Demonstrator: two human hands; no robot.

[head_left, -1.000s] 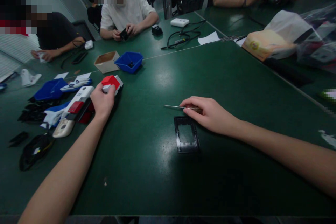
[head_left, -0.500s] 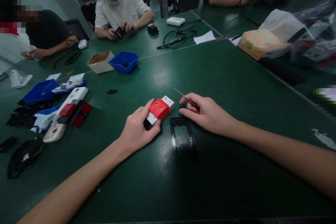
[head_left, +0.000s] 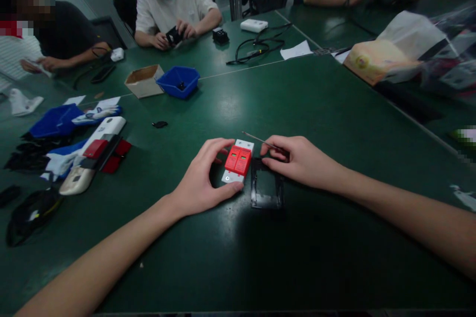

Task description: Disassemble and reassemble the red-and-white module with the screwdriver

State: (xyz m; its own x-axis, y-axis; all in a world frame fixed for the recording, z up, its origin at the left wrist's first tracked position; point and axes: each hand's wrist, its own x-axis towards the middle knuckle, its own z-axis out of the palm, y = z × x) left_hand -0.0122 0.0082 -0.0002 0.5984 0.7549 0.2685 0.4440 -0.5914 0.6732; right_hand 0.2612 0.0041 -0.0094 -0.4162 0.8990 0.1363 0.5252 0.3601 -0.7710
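A red and white two-pole surge protector (head_left: 238,159), a boxy module with two small green windows, rests on the green table. My left hand (head_left: 203,176) is closed around it, thumb at the near end and fingers by its far left side. In my right hand (head_left: 288,156) is a thin screwdriver (head_left: 256,138), its metal shaft pointing left above the far end of the module. Its handle is mostly hidden in my fingers. A black rectangular frame (head_left: 267,204) lies flat just right of the module, under my right fingertips.
At the left are gloves (head_left: 94,118), a white bar-shaped device (head_left: 107,129) and a coiled black cable (head_left: 28,223). A cardboard box (head_left: 144,84) and a blue bin (head_left: 178,84) stand farther back. Plastic bags (head_left: 412,34) lie right. Co-workers sit across the table.
The surge protector has turned more upright in view and shifted right, closer to the black frame. My left hand's grip has loosened and spread. My right hand still holds the screwdriver, slightly farther right.
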